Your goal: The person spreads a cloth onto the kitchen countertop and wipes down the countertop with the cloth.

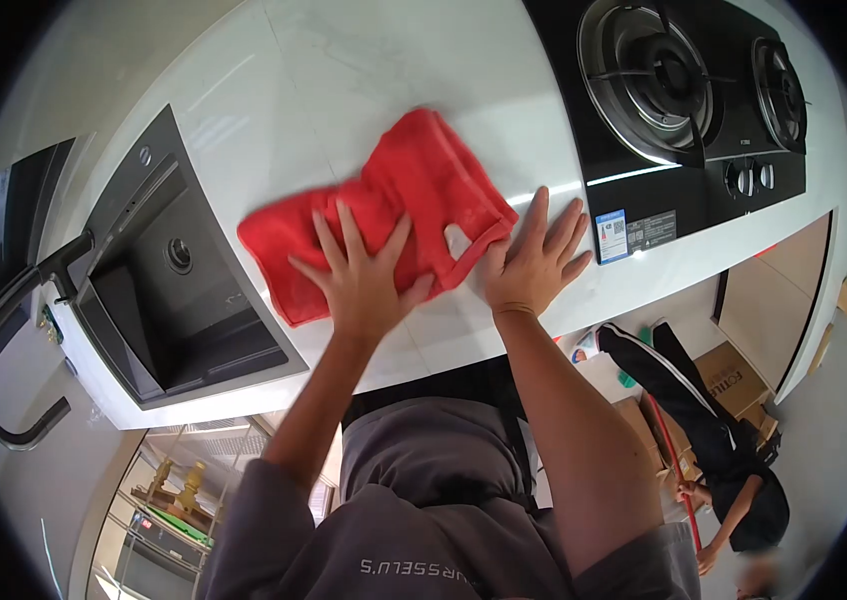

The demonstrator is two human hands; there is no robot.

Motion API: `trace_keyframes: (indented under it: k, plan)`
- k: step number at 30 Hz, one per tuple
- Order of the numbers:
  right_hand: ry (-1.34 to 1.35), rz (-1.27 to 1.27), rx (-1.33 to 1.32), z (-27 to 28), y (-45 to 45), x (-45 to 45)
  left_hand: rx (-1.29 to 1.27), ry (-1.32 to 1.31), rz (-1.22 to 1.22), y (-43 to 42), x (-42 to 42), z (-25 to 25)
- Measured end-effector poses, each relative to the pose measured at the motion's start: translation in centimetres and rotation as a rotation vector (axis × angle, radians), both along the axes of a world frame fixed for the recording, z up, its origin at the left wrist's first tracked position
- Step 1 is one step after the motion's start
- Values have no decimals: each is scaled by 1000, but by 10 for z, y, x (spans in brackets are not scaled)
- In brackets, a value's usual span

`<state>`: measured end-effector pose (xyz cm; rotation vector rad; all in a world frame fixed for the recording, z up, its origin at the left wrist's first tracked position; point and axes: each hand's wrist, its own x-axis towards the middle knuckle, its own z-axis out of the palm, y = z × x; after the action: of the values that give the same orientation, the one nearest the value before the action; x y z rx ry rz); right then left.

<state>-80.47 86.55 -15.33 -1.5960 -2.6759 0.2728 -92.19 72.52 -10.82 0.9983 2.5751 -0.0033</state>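
Grey shirt (434,530) of the person is nearest to the camera, and both bare arms reach forward from it over a white counter (244,150). On this counter lies a red cloth (434,165), wrinkled and partly folded, between the black sink (214,310) and the black stove (584,120). The left hand (362,285) is open, palm down, pressed flat on the cloth with its fingers spread. The right hand (526,278) is also open and rests on the counter, just beside the cloth; whether its thumb touches the edge, one cannot tell. Near its fingertips is a blue and white label (612,236) on the stove's corner. Beyond the counter, at lower right, another person (724,440) holds a red pole (668,440) near cardboard boxes (732,378).
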Motion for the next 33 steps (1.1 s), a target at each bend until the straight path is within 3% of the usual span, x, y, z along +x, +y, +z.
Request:
trace_keyframes:
  k: [8, 10, 12, 16, 18, 26, 29, 33]
  plan:
    - [-4, -4, 29, -3, 1, 0, 284, 460, -65, 96, -170, -48]
    - [-11, 1, 38, -4, 1, 0, 87, 166, 140, 141, -181, 7]
    - [-15, 12, 45, -4, 1, 0, 58, 243, 183, 152, -189, -6]
    - [-12, 12, 57, -6, 0, 0, 133, 383, 110, 132, -176, -22]
    - [-11, 18, 52, -6, -1, 1, 295, 492, -38, 104, -160, -50]
    - [-27, 13, 52, -6, 1, 1, 79, 91, 64, -32, 31, -18]
    - [-30, 10, 42, -4, 1, 0, 1, 44, 19, -52, 37, -15]
    - [-31, 13, 31, -3, 1, 1, 22, 153, 6, -15, -38, -20]
